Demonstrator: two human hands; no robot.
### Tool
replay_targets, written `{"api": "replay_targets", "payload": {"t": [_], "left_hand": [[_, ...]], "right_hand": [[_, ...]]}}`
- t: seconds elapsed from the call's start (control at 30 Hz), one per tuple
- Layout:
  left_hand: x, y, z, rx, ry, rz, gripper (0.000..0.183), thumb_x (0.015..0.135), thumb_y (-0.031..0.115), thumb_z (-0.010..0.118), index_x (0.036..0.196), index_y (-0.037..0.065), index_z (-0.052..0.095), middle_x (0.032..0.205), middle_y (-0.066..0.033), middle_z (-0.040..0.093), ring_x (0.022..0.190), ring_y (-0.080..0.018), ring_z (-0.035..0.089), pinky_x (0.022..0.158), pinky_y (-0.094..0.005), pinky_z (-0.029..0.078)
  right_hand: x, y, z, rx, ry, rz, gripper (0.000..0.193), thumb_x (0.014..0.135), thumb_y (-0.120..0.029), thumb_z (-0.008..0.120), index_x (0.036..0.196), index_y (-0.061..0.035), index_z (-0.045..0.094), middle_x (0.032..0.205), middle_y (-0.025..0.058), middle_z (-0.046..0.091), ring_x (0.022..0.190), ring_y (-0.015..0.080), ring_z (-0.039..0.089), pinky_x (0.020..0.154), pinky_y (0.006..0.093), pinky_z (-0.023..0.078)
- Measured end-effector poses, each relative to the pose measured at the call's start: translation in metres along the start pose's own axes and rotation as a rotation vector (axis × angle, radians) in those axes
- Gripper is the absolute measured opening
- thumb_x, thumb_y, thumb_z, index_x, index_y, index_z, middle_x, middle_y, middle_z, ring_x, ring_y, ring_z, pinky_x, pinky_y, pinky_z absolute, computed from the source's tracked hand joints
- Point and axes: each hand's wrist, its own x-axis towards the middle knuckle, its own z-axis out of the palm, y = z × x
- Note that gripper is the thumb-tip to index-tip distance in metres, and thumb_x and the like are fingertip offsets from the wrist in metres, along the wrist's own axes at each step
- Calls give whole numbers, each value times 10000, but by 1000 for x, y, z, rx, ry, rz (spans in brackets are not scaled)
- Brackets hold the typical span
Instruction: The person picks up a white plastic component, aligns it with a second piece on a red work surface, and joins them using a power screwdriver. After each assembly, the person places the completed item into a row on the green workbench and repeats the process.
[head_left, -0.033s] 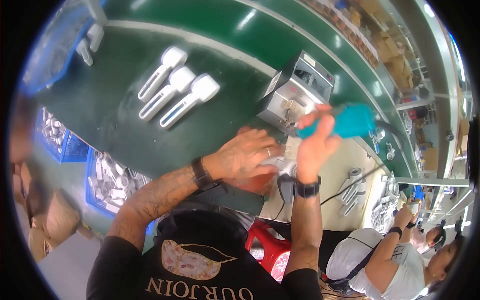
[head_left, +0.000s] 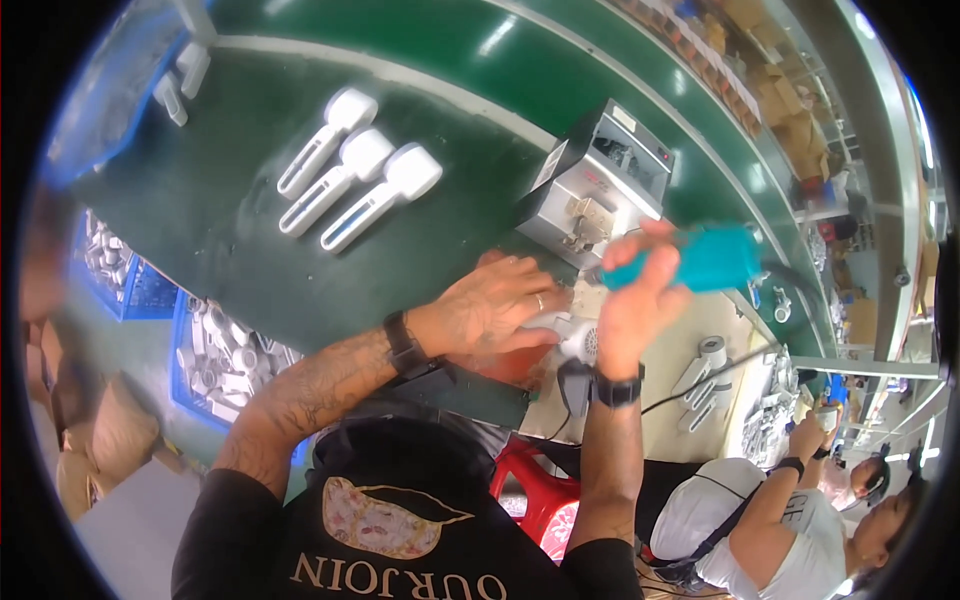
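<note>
Bench: dark green worktop (head_left: pixel 230 190), smooth, with scattered light reflections; a pale raised strip runs along its far edge, bowed by the lens. To the right, a beige work sheet (head_left: pixel 660 430) covers the surface. Three white handheld devices (head_left: pixel 365 205) lie side by side on the green, round heads pointing away from the wearer. A silver box-shaped machine (head_left: pixel 595 190) stands near the far edge.

Hands: left hand (head_left: pixel 500 305), ringed, closes around a white device (head_left: pixel 578 338) near the seam between green and beige, its perforated round end facing right. Right hand (head_left: pixel 635 290) grips a teal power tool (head_left: pixel 705 262) just above and beside it, cord trailing right. Hands near each other, not touching; tool tip blurred, contact with the device cannot be told.

Room: blue bins (head_left: pixel 178 385) at lower left, filled with white and grey parts; brown cardboard (head_left: pixel 125 430) beside them. Red stool (head_left: pixel 545 500) below the bench. Co-worker (head_left: pixel 760 520) in a white shirt at lower right. Cartons and shelving at upper right.

Writing: black shirt (head_left: pixel 400 540) bears large pale capitals, inverted in view, beneath a patterned motif. Dark letters on the co-worker's shirt, partly folded. Machine has small red print in front, too small to read, plus pale labels.
</note>
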Motion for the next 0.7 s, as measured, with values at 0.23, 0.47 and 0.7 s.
{"api": "replay_targets", "payload": {"t": [0.23,0.47,0.7], "left_hand": [[4,3,-1,-42,-9,-7,382,847,370,728,1145,135,679,1042,-35,619,940,-239,560,869,-377,472],[3,3,0,-21,-35,-11,384,877,368,686,1164,116,649,1034,-43,612,958,-243,556,863,-388,465],[3,4,1,-16,-60,-19,357,876,352,697,1160,139,656,1089,-39,627,989,-246,565,899,-379,462]], "right_hand": [[-37,-11,-25,24,29,-6,560,982,-493,572,1123,44,504,711,73,525,626,177,518,578,313,438],[-42,-4,-27,16,29,-20,533,985,-484,568,1095,33,500,692,71,517,621,179,518,563,311,437],[-44,5,-30,55,13,8,463,993,-441,567,1009,14,485,687,76,503,607,190,517,554,318,447]]}}
